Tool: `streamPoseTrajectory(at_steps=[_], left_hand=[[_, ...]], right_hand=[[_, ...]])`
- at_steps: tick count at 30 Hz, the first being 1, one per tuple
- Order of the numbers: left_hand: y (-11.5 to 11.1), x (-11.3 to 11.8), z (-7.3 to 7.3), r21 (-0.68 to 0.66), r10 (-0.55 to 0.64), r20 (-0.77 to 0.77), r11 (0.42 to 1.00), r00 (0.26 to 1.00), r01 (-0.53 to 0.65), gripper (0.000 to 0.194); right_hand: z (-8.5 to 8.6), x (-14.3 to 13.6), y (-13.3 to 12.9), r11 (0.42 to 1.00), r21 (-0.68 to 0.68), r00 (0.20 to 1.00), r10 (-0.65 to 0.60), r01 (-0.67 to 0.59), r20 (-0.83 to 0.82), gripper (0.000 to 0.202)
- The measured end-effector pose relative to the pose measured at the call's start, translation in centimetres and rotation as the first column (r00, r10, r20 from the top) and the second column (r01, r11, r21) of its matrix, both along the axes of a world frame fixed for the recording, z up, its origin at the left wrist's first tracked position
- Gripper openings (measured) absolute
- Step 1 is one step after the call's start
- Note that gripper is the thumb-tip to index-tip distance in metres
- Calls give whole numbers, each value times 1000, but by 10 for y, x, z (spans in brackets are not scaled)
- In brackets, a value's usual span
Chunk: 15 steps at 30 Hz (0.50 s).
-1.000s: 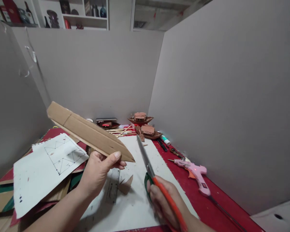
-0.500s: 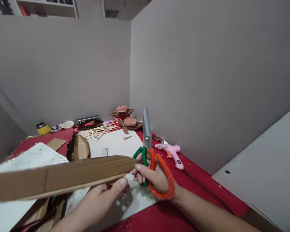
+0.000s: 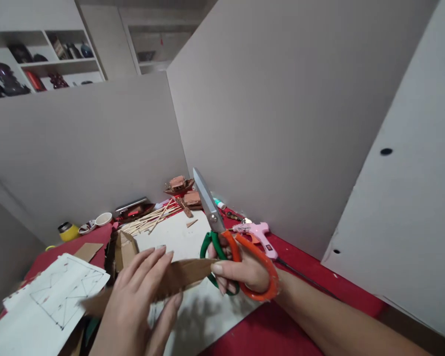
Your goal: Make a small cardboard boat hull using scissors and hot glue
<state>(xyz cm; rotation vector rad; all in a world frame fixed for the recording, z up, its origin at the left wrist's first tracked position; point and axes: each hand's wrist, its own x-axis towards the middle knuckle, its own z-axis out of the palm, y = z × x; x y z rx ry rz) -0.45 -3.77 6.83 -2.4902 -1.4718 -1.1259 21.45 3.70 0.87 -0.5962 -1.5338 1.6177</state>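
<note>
A long brown cardboard strip (image 3: 187,273) stretches between my hands above the white sheet. Its pointed right end is pinched by the thumb and fingers of my right hand (image 3: 244,272). That same hand also carries scissors (image 3: 212,212) with one green and one orange handle, blades together and pointing up and away. My left hand (image 3: 141,291) is wrapped over the strip's middle, its fingers on the far side and its thumb on the near side. Behind my left hand, part of the strip is hidden.
A pink glue gun (image 3: 259,235) lies on the red table (image 3: 237,331) at the right. Model boats (image 3: 178,184), thin sticks (image 3: 152,217), white cups (image 3: 104,219) and a yellow jar (image 3: 67,231) stand behind. Drawn paper (image 3: 65,291) and a cardboard hull (image 3: 126,249) are at left.
My left hand has moved from below the strip to over it, and the strip's left part has swung nearer to me. The scissors lean further left. The view has tilted.
</note>
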Motion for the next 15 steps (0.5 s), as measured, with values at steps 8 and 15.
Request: streamPoseTrajectory(at_steps=[8,15], left_hand=[[38,39,33,-614,-129,272,740,954,275,23],[57,30,15,-438,54,756,782,652,444,31]], right_hand=[[-4,4,5,990,44,977,-126,135,-171,41],[-27,-7,19,975,126,981,-190,183,41,54]])
